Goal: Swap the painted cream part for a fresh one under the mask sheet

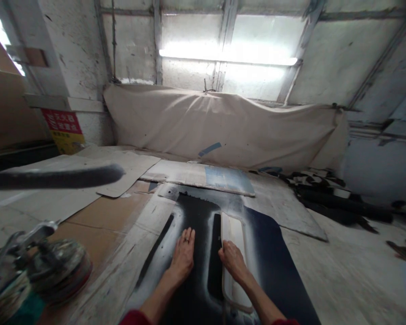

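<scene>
A dark sheet [277, 257], black and navy with pale, mist-like marks, lies on the worktop in front of me. My left hand [184, 253] rests flat on it, fingers stretched out and together, a ring on one finger. To the right, a long pale board with rounded corners [233, 228] lies on the sheet. My right hand [232, 259] is closed over the board's left edge, its fingers bent. Beside that edge runs a black strip [214, 271] with a whitish border. Another narrow black strip [155, 250] slants to the left of my left hand.
A paint-stained pot with a metal fitting [59, 266] stands at the near left. Pale flat sheets [122, 169] and a long board [186, 174] lie farther back. Dark scraps [338, 198] are piled at right. Beige cloth [223, 126] hangs behind, below a tube light [226, 56].
</scene>
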